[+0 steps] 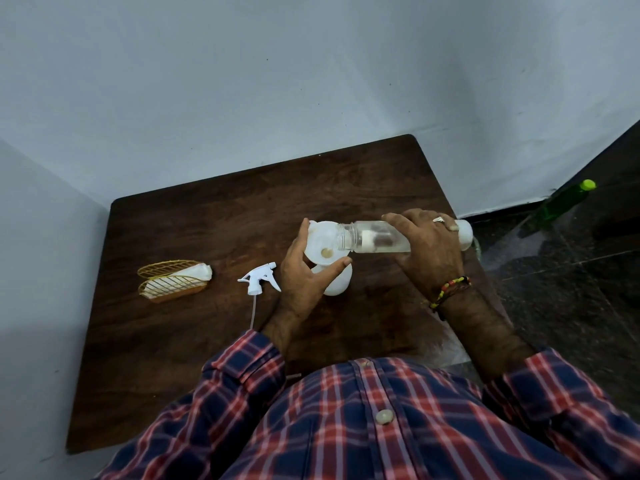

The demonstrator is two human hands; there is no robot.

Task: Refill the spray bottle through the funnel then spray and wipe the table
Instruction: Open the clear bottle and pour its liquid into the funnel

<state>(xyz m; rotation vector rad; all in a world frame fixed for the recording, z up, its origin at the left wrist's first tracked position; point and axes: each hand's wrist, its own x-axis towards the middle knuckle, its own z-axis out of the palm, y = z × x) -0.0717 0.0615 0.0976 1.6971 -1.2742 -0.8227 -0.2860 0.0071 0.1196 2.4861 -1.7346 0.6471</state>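
Fingers of the left hand curl loosely around the white funnel, thumb on its far rim and the other fingers against its near side, steadying it in a half-open grip. That funnel sits in the neck of the white spray bottle, which stands upright on the brown desk just under the palm. Opposite, the right hand has its fingers wrapped firmly over a clear bottle held almost flat, its open mouth resting over the funnel's bowl. A ring shows on one finger, and a beaded band circles the right wrist.

Just to the outside of the left hand, the white trigger sprayer lies on its side on the desk, its thin tube trailing toward the person's checked shirt sleeve. Further out on that same side stands a gold wire holder with a white cloth lying in it. Well beyond the right hand, off the desk, a green bottle stands on the dark floor.
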